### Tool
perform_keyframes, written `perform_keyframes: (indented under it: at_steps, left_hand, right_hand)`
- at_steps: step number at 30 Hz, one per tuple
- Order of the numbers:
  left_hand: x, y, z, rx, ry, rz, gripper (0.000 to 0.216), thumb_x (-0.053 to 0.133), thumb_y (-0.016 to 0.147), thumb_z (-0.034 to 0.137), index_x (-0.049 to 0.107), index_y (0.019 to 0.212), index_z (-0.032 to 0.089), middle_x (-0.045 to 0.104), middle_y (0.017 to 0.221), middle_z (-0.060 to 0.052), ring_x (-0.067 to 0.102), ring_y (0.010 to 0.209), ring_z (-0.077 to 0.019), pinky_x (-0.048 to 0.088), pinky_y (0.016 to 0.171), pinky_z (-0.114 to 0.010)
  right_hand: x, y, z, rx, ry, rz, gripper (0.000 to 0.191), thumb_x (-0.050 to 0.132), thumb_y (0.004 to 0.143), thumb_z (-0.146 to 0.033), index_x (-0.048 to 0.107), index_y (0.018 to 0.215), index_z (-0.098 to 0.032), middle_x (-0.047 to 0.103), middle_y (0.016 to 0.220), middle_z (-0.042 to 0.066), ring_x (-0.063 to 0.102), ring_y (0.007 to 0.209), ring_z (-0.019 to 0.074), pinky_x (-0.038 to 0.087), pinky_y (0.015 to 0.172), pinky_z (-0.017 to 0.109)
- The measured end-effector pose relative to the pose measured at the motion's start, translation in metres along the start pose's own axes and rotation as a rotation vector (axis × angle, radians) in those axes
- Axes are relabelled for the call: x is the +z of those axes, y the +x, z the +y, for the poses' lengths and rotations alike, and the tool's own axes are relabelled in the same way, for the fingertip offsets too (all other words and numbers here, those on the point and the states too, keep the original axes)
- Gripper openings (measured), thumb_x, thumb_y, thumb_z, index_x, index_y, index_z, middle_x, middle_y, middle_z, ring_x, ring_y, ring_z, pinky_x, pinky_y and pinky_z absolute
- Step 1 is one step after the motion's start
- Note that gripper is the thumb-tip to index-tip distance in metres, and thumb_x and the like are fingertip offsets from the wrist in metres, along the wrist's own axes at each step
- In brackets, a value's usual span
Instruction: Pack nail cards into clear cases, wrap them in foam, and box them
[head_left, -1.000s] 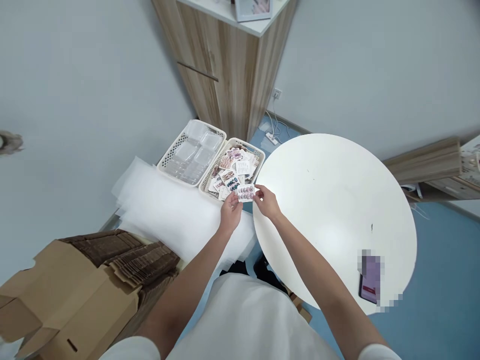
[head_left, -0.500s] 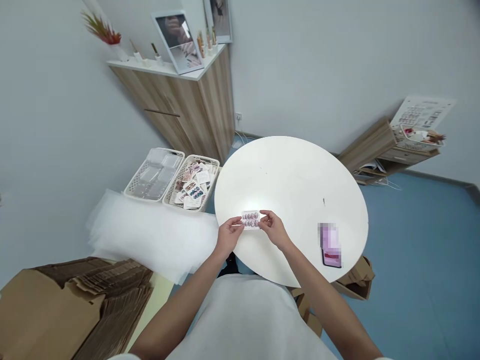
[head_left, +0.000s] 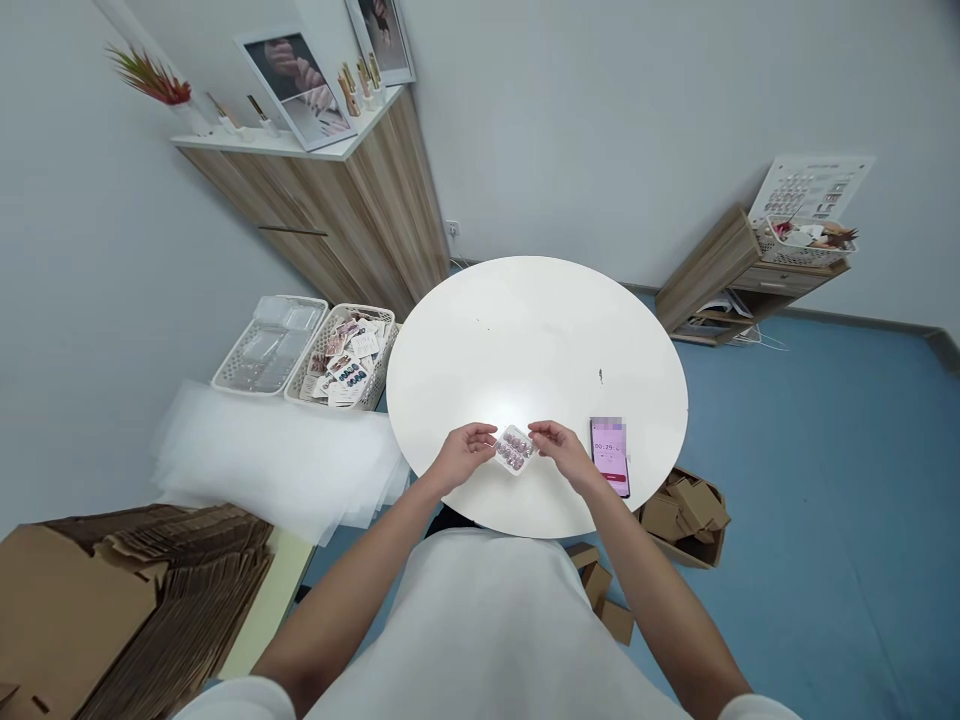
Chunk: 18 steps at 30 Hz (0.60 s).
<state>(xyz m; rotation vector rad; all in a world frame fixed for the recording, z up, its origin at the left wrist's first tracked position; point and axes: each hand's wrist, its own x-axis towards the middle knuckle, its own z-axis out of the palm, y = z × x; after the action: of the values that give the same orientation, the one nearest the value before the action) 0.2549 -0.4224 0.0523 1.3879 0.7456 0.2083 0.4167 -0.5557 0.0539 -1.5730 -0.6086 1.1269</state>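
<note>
A small white card of press-on nails (head_left: 515, 450), pinkish and glittery, is held between my hands over the near part of the round white table (head_left: 540, 340). It is turned cornerwise, and its edges look rounded; I cannot tell whether a clear case surrounds it. My left hand (head_left: 466, 455) pinches its left corner between thumb and fingers. At the right corner, the thumb and fingers of my right hand (head_left: 559, 450) close on the edge. A phone with a pink timer screen (head_left: 610, 455) lies to the right of my right hand.
Left of the table stand a basket of clear plastic cases (head_left: 262, 345) and a basket of nail cards (head_left: 349, 360). White packing sheets (head_left: 262, 460) and flattened cardboard (head_left: 187, 610) lie nearer. A carton of small brown boxes (head_left: 686, 520) sits on the floor at right.
The nail card has turned from lying square to cornerwise, with both hands still at its sides. My view has shifted, so the table and baskets appear farther left.
</note>
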Motion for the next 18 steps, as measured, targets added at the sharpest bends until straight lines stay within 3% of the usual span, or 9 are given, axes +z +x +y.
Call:
perform_keyframes:
  at_steps: [5, 8, 12, 18]
  left_hand:
    - [-0.001, 0.014, 0.018, -0.006, 0.071, -0.166, 0.048, 0.068, 0.064, 0.027, 0.052, 0.109, 0.018, 0.063, 0.084, -0.007, 0.060, 0.076, -0.0165, 0.047, 0.073, -0.035]
    - [-0.001, 0.019, 0.021, -0.005, 0.076, -0.143, 0.053, 0.068, 0.065, 0.028, 0.049, 0.113, 0.019, 0.062, 0.092, -0.008, 0.060, 0.077, -0.0155, 0.046, 0.076, -0.035]
    - [-0.001, 0.014, 0.010, -0.017, 0.025, -0.038, 0.051, 0.067, 0.066, 0.031, 0.049, 0.113, 0.018, 0.056, 0.109, -0.011, 0.059, 0.085, -0.0152, 0.045, 0.080, -0.035]
    - [0.011, -0.006, -0.008, -0.126, -0.039, -0.175, 0.032, 0.063, 0.069, 0.038, 0.059, 0.092, 0.015, 0.063, 0.091, -0.008, 0.060, 0.081, -0.0164, 0.045, 0.078, -0.033]
  right_hand:
    - [-0.012, 0.007, -0.023, -0.054, -0.215, -0.098, 0.024, 0.057, 0.070, -0.037, 0.062, 0.082, -0.017, 0.059, 0.074, 0.001, 0.049, 0.062, 0.0097, 0.040, 0.059, 0.025]
    - [-0.011, 0.007, -0.030, -0.038, -0.199, -0.106, 0.021, 0.057, 0.069, -0.037, 0.060, 0.073, -0.017, 0.055, 0.065, -0.001, 0.048, 0.057, 0.0091, 0.037, 0.054, 0.023]
    - [-0.007, 0.003, -0.024, -0.016, -0.043, 0.025, 0.023, 0.059, 0.067, -0.039, 0.057, 0.071, -0.016, 0.052, 0.060, -0.003, 0.047, 0.053, 0.0085, 0.035, 0.051, 0.023]
    - [0.016, -0.014, 0.005, -0.012, 0.260, 0.288, 0.027, 0.060, 0.067, -0.043, 0.052, 0.073, -0.018, 0.053, 0.058, -0.003, 0.049, 0.054, 0.0088, 0.039, 0.054, 0.023]
